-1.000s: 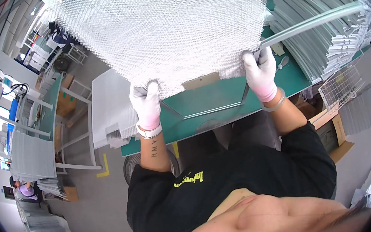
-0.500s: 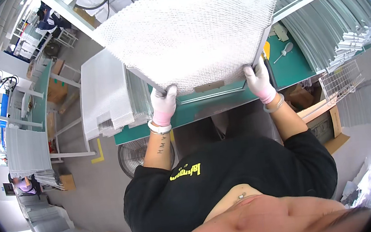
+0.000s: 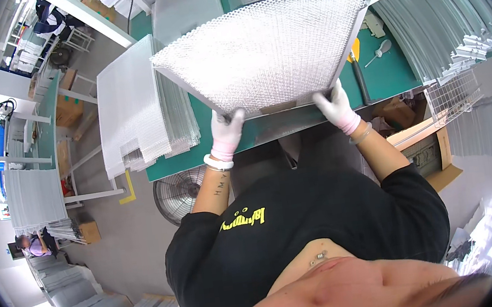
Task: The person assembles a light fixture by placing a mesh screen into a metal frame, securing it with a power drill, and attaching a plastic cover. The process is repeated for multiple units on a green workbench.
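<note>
A silvery metal mesh panel [image 3: 270, 52] with side frame strips is tilted up over the green worktable [image 3: 309, 116], its near edge low between my hands. My gloved left hand [image 3: 228, 132] grips the panel's near left corner, thumb on top. At the near right corner my gloved right hand [image 3: 337, 110] holds it the same way. The fingers under the panel are partly hidden. Just right of it lie a mallet-like tool with a black handle [image 3: 360, 81] and yellow head, and a screwdriver [image 3: 382, 49] with a pale handle.
Stacked mesh sheets [image 3: 133, 109] stand at the table's left. Tall stacks of grey frame strips [image 3: 432, 20] fill the right side. A wire basket [image 3: 456, 102] hangs near the right edge. Below the table are a floor fan [image 3: 180, 192] and a cardboard box [image 3: 440, 160].
The mesh panel has come down and its far edge is lower, so more mesh sheets show behind it. Both hands have kept their hold on its near corners.
</note>
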